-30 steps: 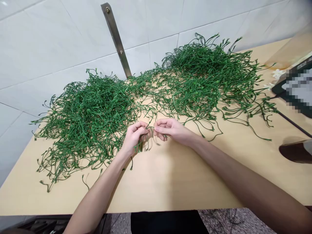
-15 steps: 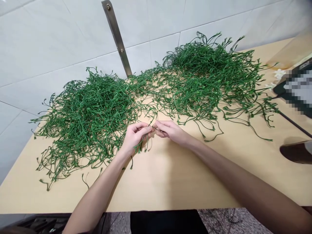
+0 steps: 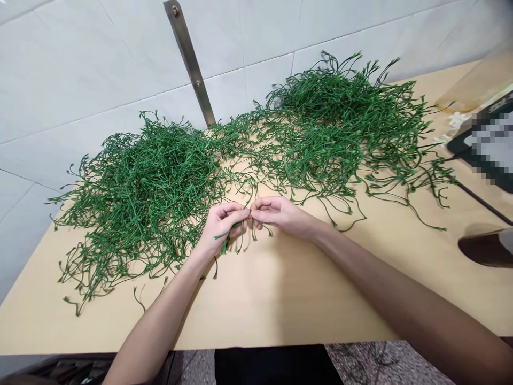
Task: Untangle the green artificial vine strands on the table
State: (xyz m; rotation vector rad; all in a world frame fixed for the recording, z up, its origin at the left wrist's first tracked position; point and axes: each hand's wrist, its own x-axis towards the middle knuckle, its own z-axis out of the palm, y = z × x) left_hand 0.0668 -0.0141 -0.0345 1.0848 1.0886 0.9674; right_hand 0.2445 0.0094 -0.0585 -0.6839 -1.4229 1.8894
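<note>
My left hand (image 3: 225, 223) is closed in a pinch on thin green artificial stems (image 3: 241, 243), whose forked tips hang below the fingers. Facing it, almost fingertip to fingertip, my right hand (image 3: 280, 215) is also pinched on green stems (image 3: 254, 231). The exact spot where the fingertips meet is too small to make out. Left of my left hand lies a tangled pile of similar green stems (image 3: 144, 182) on the table (image 3: 248, 305). A second pile (image 3: 336, 123) spreads behind and to the right of my right hand.
White tiles (image 3: 100, 64) cover the wall behind the table, with a metal bracket (image 3: 190, 64) against it. On the right are a dark object with a blurred face (image 3: 489, 149), small white flowers (image 3: 457, 120), a black rod (image 3: 483, 202) and a dark brown rounded object (image 3: 484, 250).
My right hand has shifted slightly left, bringing its fingertips against my left hand's. More stem ends now hang below the fingers. Both piles look unchanged.
</note>
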